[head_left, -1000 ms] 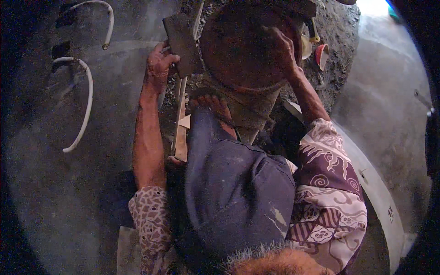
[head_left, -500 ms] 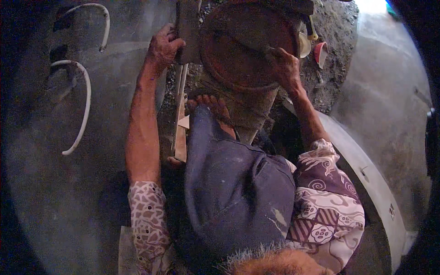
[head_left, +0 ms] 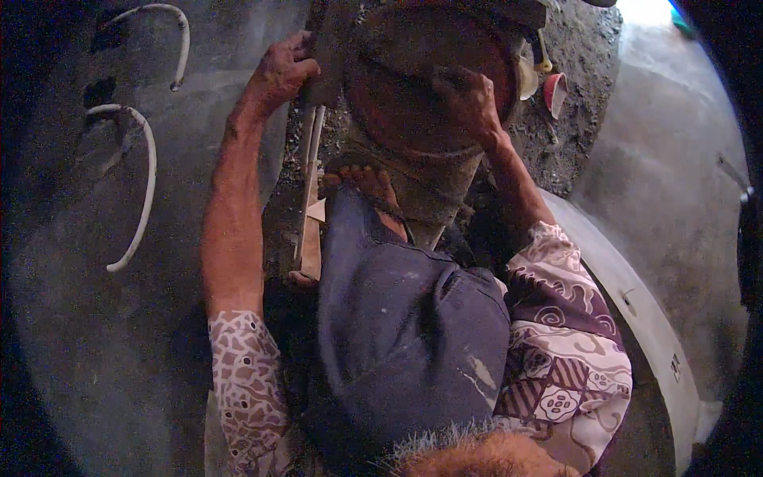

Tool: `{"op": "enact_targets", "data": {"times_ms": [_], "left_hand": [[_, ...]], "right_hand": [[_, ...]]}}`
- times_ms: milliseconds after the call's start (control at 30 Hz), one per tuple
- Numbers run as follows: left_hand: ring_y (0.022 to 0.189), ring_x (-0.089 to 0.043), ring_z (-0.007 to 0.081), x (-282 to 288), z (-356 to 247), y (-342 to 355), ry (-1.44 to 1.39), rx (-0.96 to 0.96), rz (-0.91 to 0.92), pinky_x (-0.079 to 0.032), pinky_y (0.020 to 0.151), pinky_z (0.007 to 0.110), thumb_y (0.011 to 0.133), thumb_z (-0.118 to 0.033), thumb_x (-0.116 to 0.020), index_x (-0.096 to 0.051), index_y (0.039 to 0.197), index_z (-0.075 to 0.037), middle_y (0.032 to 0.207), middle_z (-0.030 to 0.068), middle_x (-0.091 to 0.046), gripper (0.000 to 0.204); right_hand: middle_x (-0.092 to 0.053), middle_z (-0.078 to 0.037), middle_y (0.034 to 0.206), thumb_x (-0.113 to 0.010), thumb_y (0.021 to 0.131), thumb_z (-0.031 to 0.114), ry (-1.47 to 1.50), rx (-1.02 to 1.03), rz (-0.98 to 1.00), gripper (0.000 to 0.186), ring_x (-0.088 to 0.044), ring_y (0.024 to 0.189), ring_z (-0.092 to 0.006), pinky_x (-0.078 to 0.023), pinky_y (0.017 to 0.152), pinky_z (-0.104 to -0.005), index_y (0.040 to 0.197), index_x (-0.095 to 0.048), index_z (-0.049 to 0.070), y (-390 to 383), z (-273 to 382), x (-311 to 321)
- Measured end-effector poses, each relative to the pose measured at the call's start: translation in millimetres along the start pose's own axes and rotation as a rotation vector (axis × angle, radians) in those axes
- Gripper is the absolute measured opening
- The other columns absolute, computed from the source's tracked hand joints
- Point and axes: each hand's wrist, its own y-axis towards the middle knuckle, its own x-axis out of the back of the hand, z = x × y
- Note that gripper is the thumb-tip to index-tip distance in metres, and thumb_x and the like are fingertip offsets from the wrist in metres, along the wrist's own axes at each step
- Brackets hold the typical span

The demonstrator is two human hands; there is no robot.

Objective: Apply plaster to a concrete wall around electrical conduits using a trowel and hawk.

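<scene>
My left hand (head_left: pixel 282 71) is closed at the left edge of a dark upright board (head_left: pixel 324 60), its thumb pressed to the board's side. To the right of it lies a wide, round, reddish-brown basin (head_left: pixel 373 131), dark inside. My right hand (head_left: pixel 470 102) is over the right half of this basin, its fingers bent down and closed. Shadow hides the fingertips, so I cannot make out what they hold. My bare foot (head_left: pixel 367 181) rests on the ground just below the basin.
A red bowl (head_left: pixel 555 95), a pale cup (head_left: pixel 526 78) and a yellow handle (head_left: pixel 544 56) lie right of the basin on gravelly ground (head_left: pixel 584 95). Thin wooden strips (head_left: pixel 311 230) lean beside my leg. Curved pale rods (head_left: pixel 149 183) are at far left, a curved metal sheet (head_left: pixel 636 294) at right.
My right hand has moved left and inward over the basin, from near its right rim. My left hand has shifted slightly up along the board, its forearm swinging a little to the left.
</scene>
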Motion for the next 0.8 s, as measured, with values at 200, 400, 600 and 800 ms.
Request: {"op": "enact_targets", "data": {"times_ms": [200,400,600,800], "left_hand": [[0.088,-0.064,0.0197,-2.3,-7.4,-1.0,0.211,-0.042,0.021,-0.05,0.08,0.031,0.076,-0.012,-0.058,-0.048,0.124,0.007,0.101,0.0151,-0.067,0.053],[0.087,-0.063,0.0207,-5.0,-4.0,-0.4,0.248,-0.216,-0.013,-0.051,0.081,0.033,0.078,-0.009,-0.058,-0.05,0.122,0.005,0.099,0.0142,-0.067,0.047],[0.092,-0.061,0.0192,-14.6,-20.4,-24.6,-0.244,0.028,0.027,-0.049,0.084,0.033,0.078,-0.011,-0.061,-0.054,0.116,0.002,0.107,0.01,-0.065,0.041],[0.091,-0.061,0.0166,-52.6,-35.9,-26.7,-0.64,-0.006,0.156,-0.049,0.086,0.032,0.077,-0.006,-0.062,-0.055,0.118,-0.002,0.106,0.0079,-0.065,0.042]], "right_hand": [[-0.069,-0.017,0.095,-0.068,0.081,0.03,0.076,-0.048,0.109,0.036,-0.066,0.088,-0.0251,-0.05,0.082,-0.0357,0.101,-0.068,0.0,14.5,4.6,23.0],[-0.069,-0.015,0.097,-0.068,0.082,0.03,0.141,-0.203,0.157,0.037,-0.065,0.09,-0.0218,-0.05,0.08,-0.0336,0.103,-0.067,0.0,11.3,24.1,34.5],[-0.068,-0.013,0.1,-0.067,0.083,0.017,0.224,-0.138,-0.035,0.029,-0.065,0.09,-0.0193,-0.05,0.079,-0.0316,0.108,-0.065,0.001,-20.2,76.2,54.2],[-0.066,-0.014,0.096,-0.065,0.082,0.003,-0.109,0.254,-0.345,0.02,-0.066,0.089,-0.0261,-0.051,0.077,-0.0335,0.102,-0.062,0.001,-42.9,116.4,70.8]]}}
